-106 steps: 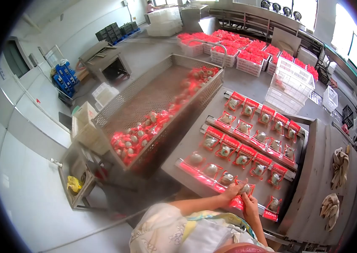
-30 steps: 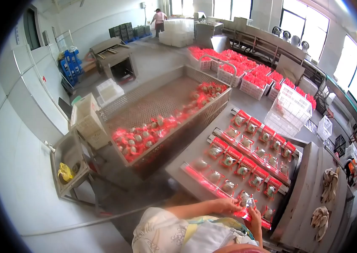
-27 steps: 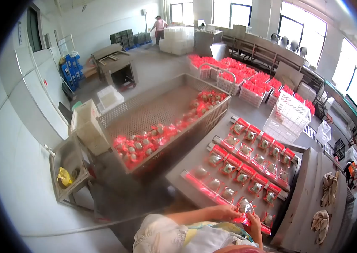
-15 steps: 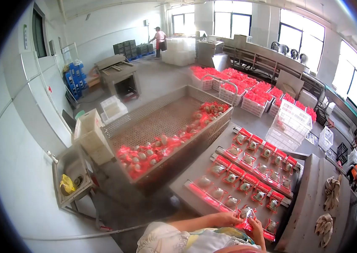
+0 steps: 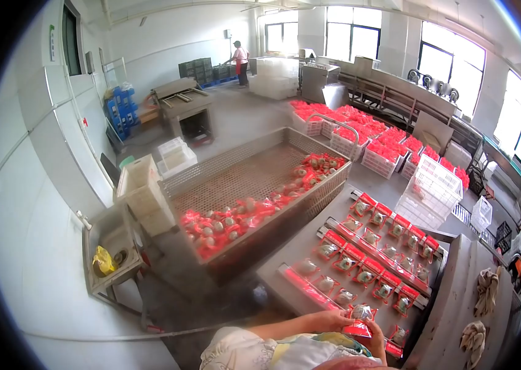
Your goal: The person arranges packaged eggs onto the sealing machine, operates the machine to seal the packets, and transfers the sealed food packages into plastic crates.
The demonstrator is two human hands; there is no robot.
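In front of my body, my left hand pinches one side of a red-and-clear plastic packet with a pale, egg-like item inside. My right hand is closed on the packet's other side, some of its fingers hidden. Beneath both hands lies a metal table with rows of similar packets. Their red ends rest along metal bars that cross the tabletop. One packet lies just right of my right hand.
A perforated metal bin holds many loose red packets. Behind it stand white crates filled with red packets. A sink with a yellow bag is at left. Rags lie on a metal surface at right. A person stands far back.
The view has shifted slightly, so the room appears a little further right and lower. Both hands still hold the packet, with its red end turned slightly. The far person's arm has moved slightly.
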